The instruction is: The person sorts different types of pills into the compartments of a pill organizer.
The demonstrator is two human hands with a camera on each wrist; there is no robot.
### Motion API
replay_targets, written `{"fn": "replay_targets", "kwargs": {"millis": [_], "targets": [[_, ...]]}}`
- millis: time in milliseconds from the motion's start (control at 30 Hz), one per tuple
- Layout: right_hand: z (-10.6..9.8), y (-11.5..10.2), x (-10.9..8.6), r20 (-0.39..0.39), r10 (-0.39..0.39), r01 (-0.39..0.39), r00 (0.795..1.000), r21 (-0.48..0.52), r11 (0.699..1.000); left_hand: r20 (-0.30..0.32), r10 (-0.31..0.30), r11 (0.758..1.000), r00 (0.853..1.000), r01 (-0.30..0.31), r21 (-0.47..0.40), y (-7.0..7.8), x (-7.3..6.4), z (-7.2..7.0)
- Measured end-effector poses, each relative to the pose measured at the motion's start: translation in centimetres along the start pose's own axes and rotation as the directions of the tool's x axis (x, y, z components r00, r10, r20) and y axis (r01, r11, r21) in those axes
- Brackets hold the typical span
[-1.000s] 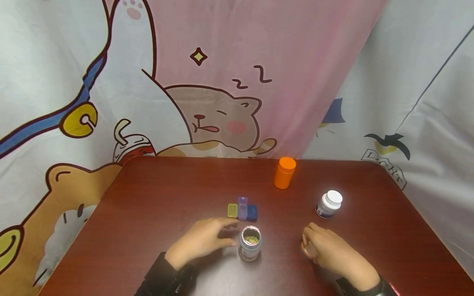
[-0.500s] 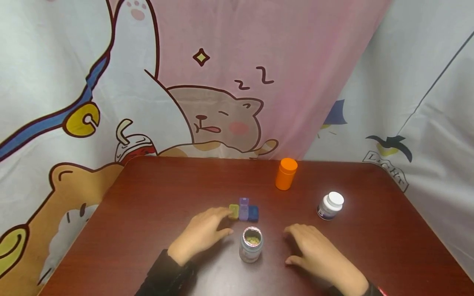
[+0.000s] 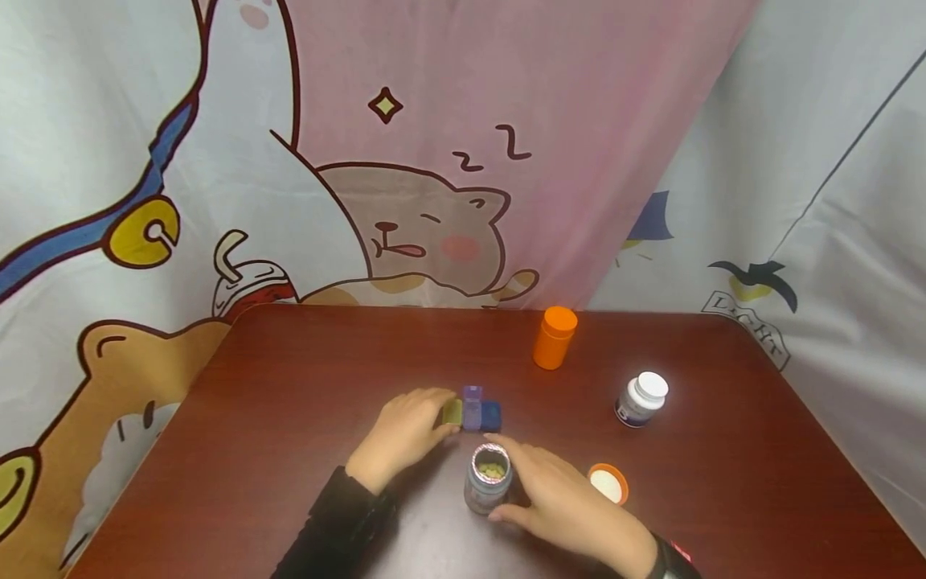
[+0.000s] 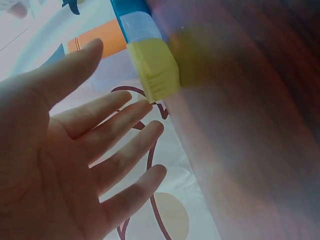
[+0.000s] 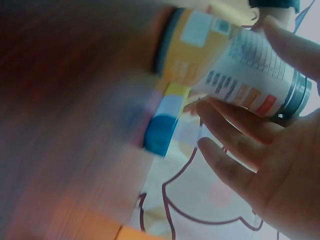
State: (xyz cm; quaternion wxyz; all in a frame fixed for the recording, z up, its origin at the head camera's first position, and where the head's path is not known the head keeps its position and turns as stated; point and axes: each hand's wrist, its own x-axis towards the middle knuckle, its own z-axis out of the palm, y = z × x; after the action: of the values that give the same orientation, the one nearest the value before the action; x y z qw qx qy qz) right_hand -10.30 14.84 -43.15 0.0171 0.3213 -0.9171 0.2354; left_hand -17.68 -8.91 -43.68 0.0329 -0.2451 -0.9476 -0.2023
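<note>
A small pill organizer (image 3: 472, 414) with yellow, purple and blue compartments lies on the table; its purple lid stands up. My left hand (image 3: 405, 434) is at its yellow end (image 4: 159, 70), fingers loosely spread; whether the fingertips touch it I cannot tell. An uncapped pill bottle (image 3: 483, 489) stands upright in front of the organizer, yellowish tablets showing inside its foil-edged mouth. Around its right side reaches my right hand (image 3: 571, 500), thumb near and fingers beyond. In the right wrist view the labelled bottle (image 5: 235, 75) lies between relaxed thumb and fingers, without a plain grip.
An orange cap (image 3: 609, 484) with a white inside lies upturned right of my right hand. A white bottle (image 3: 641, 400) stands farther right. Near the back edge of the brown table (image 3: 347, 354) is an orange bottle (image 3: 555, 338). A patterned cloth (image 3: 448, 96) hangs behind.
My right hand has left the orange cap on the table and moved left to the uncapped bottle. My left hand has moved slightly forward to the organizer's yellow end.
</note>
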Motion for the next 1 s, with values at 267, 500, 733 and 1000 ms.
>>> {"fn": "replay_targets", "kwargs": {"millis": [267, 500, 733, 1000], "targets": [[0.6, -0.2, 1.4, -0.006, 0.088, -0.087, 0.996, 0.136, 0.987, -0.018, -0.003, 0.999, 1.0, 0.004, 0.052, -0.2, 0.7, 0.8], [0.2, 0.6, 2.0, -0.103, 0.185, -0.16, 0.977, 0.218, 0.963, -0.115, 0.042, 0.989, 0.993, -0.025, 0.142, 0.0, 0.8, 1.2], [-0.6, 2.3, 2.8, -0.279, 0.108, -0.057, 0.954, 0.183, 0.981, -0.17, 0.097, 0.974, 0.981, -0.059, 0.219, 0.3, 0.7, 1.3], [-1.2, 3.4, 4.1, -0.34, 0.12, -0.083, 0.933, 0.12, 0.989, -0.18, 0.072, 0.984, 0.981, -0.04, 0.175, 0.5, 0.5, 1.3]]}}
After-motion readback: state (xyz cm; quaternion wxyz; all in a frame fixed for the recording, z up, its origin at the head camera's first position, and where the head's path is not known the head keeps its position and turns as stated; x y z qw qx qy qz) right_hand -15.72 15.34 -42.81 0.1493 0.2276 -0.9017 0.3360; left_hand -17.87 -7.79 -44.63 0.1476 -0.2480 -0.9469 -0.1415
